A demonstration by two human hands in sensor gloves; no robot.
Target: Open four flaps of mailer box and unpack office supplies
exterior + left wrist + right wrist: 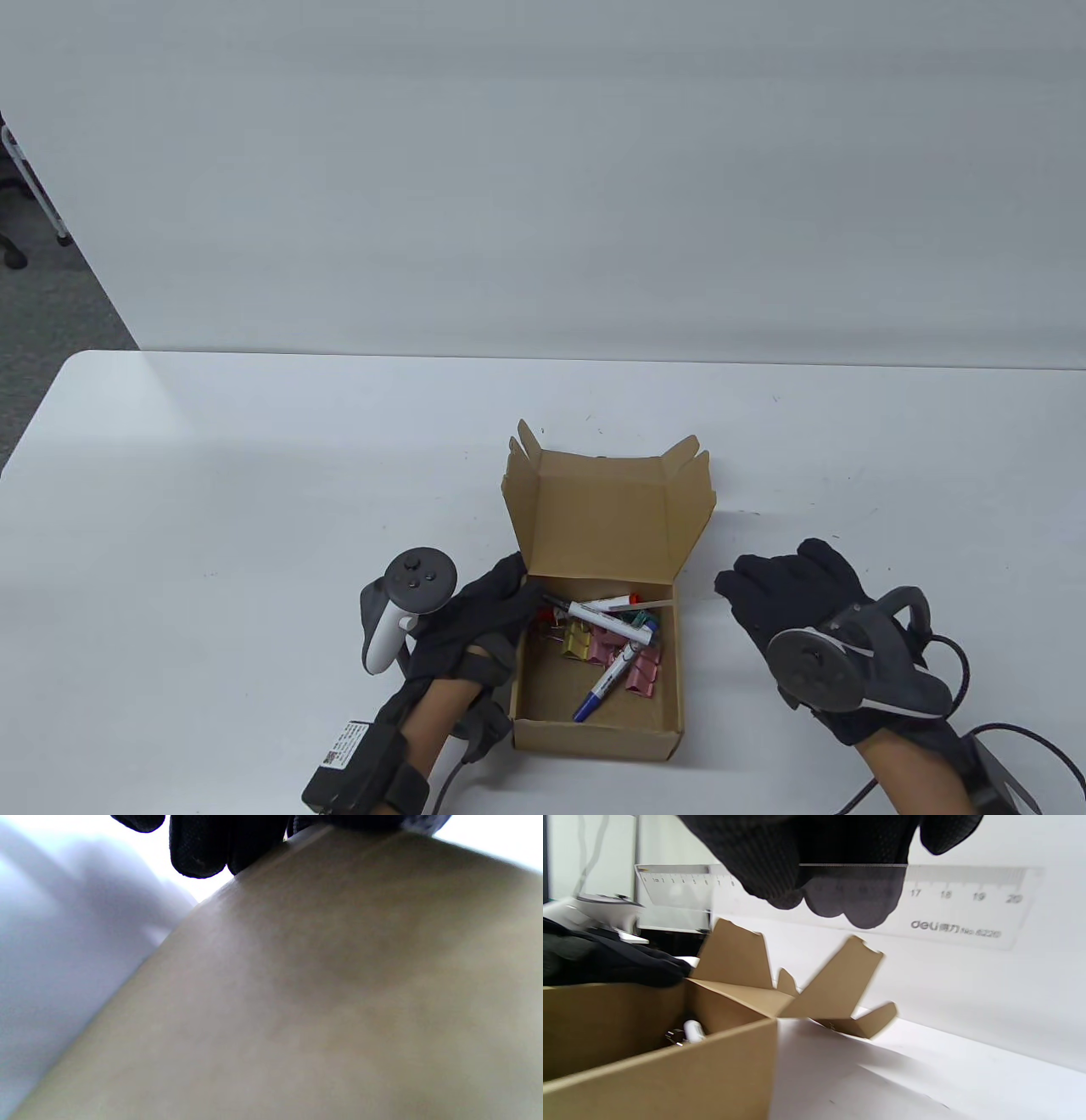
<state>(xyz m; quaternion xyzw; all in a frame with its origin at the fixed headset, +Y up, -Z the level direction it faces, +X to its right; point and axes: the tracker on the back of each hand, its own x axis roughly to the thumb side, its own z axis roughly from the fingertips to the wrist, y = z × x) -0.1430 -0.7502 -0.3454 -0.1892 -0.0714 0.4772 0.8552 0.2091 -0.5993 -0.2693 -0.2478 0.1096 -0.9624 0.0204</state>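
Ruler [958,906], clear thin plastic, light and slippery, is pinched mid-length by right hand [814,628] at the box's [594,730] three o'clock; left hand [475,628] grips its nine o'clock wall.

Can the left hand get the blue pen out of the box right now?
Probably yes. The lid stands open and nothing covers the blue pen. The left hand already rests at the left wall of the box, so it only needs to go over the wall.
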